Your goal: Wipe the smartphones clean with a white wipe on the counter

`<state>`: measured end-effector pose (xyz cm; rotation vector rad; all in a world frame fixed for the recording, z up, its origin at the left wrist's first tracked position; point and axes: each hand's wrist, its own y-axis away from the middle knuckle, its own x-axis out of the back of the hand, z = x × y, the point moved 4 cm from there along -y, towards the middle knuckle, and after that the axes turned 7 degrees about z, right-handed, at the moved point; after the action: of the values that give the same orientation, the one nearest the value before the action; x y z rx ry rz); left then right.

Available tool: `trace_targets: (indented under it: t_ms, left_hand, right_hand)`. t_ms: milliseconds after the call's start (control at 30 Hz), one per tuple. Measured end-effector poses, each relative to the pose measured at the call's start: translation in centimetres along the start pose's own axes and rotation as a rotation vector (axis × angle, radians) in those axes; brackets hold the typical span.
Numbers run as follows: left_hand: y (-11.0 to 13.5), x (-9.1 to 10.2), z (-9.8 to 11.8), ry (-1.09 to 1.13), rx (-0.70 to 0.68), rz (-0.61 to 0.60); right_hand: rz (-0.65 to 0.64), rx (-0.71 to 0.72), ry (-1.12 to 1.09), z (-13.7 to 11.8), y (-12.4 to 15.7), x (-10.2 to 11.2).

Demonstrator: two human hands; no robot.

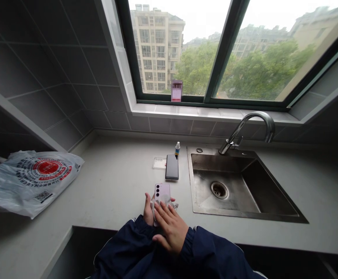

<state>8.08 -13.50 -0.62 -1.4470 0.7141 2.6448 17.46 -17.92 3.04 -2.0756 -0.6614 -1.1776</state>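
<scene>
A pale pink phone [162, 192] is held back side up, its three camera lenses showing, just above the counter's front edge. My left hand [148, 210] grips it from the left and underneath, mostly hidden. My right hand [170, 226] lies on top of the phone with fingers stretched flat, pressing a small white cloth [166, 203] against its back. Both arms wear dark blue sleeves with white piping.
A black phone [172, 167] lies screen up on the grey counter [113, 186], beside a clear flat card [159, 163] and a small spray bottle [177, 148]. A steel sink [238, 190] with a faucet [251, 126] is to the right. A white plastic bag [32, 176] lies left.
</scene>
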Motion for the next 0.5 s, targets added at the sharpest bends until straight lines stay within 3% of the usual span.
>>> trace_targets:
  t_ms: [167, 267, 500]
  left_hand:
    - [0.0, -0.4, 0.7, -0.061, 0.010, -0.022]
    - [-0.2, -0.1, 0.5, -0.015, -0.029, 0.000]
    - [-1.6, 1.2, -0.5, 0.189, -0.151, 0.054]
  right_hand:
    - [-0.018, 0.008, 0.001, -0.9, 2.4, -0.6]
    - [-0.024, -0.015, 0.019, -0.2, 2.3, -0.2]
    - [0.017, -0.136, 0.124, 3.9, -3.2, 1.5]
